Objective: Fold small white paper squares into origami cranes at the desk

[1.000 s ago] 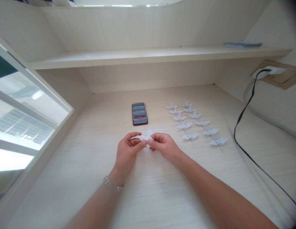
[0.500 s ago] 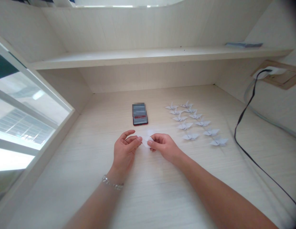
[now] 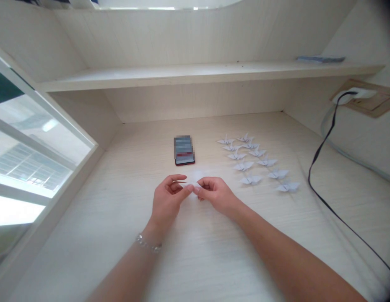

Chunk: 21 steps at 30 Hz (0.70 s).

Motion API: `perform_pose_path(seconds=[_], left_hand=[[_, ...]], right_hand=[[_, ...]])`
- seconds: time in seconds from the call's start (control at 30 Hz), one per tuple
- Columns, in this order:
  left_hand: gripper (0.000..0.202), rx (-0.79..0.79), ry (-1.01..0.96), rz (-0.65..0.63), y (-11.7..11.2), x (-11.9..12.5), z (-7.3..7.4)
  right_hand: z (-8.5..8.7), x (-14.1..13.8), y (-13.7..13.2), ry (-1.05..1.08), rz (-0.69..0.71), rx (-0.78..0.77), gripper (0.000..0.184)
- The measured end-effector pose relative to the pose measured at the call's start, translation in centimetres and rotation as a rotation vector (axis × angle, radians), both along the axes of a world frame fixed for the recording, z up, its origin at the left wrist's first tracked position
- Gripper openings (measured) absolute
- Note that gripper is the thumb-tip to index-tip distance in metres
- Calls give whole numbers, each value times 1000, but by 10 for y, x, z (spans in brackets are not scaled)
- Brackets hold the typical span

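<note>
My left hand (image 3: 167,200) and my right hand (image 3: 214,193) meet over the pale wooden desk (image 3: 188,251), both pinching a small piece of folded white paper (image 3: 192,181) between thumb and fingers. The paper is partly hidden by my fingertips. A bracelet circles my left wrist. To the right, several finished white paper cranes (image 3: 254,161) lie in two slanted rows on the desk. A phone (image 3: 183,150) lies flat just beyond my hands.
A black cable (image 3: 323,138) runs from a wall socket (image 3: 360,94) down across the desk's right side. A shelf (image 3: 195,74) spans the back wall with a flat booklet (image 3: 321,59) at its right end. A window (image 3: 22,147) borders the left.
Half a second ago my left fingers had loosened off the paper. Now they pinch it again beside the right hand's fingers.
</note>
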<state>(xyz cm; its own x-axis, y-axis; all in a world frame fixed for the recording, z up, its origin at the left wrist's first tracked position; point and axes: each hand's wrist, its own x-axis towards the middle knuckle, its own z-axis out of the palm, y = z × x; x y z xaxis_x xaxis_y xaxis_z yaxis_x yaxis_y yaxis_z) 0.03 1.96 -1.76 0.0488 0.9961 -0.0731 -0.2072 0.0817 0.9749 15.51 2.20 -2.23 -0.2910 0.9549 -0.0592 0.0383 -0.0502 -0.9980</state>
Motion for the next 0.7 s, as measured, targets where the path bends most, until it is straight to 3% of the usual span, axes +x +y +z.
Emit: perform_pose_path(seconds=[0.27, 0.33, 0.47, 0.7], left_hand=[[38, -57, -175, 178, 8, -11, 6], [36, -25, -131, 168, 8, -10, 7], [33, 19, 154, -34, 3, -4, 3], [36, -17, -16, 111, 4, -3, -3]], right_hand=[[-1, 1, 1, -5, -1, -32, 21], [-1, 1, 1, -13, -6, -34, 22], [-1, 2, 0, -37, 10, 10, 23], [0, 2, 4, 109, -145, -113, 22]])
